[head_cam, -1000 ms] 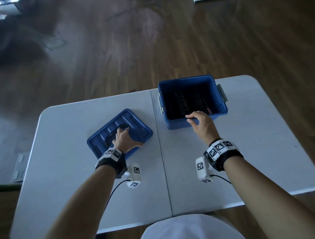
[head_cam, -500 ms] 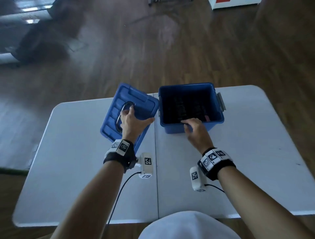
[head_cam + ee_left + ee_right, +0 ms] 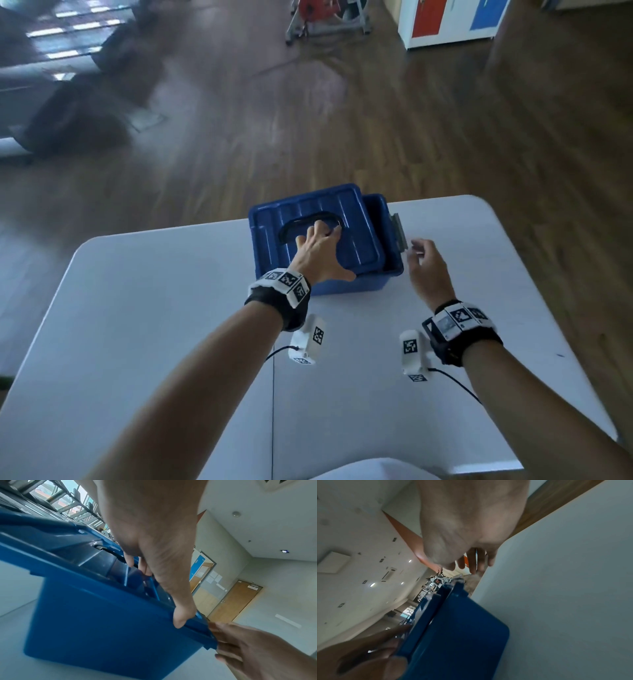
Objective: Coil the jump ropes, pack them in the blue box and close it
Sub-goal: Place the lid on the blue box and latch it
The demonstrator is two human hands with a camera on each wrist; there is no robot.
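Observation:
The blue box (image 3: pixel 346 291) stands at the far middle of the white table (image 3: pixel 164 308). Its blue lid (image 3: pixel 356 240) lies on top, shifted left, so a strip of the box's right side stays uncovered. My left hand (image 3: pixel 320 245) grips the lid: fingers curl into the black handle (image 3: pixel 294 224), and the thumb (image 3: pixel 181 615) presses the lid's front edge. My right hand (image 3: pixel 423 257) hovers just right of the box by the grey latch (image 3: pixel 399 231), fingers loosely bent and holding nothing. The jump ropes are hidden inside.
The table ends just behind the box and a little right of my right hand. Wood floor lies beyond, with gym equipment (image 3: pixel 329 20) and a red and blue cabinet (image 3: pixel 448 20) far back. Cables hang from both wrist cameras.
My left hand has lifted the lid from the table's left side and set it over the box. My right hand has left the box's front rim and moved to its right side.

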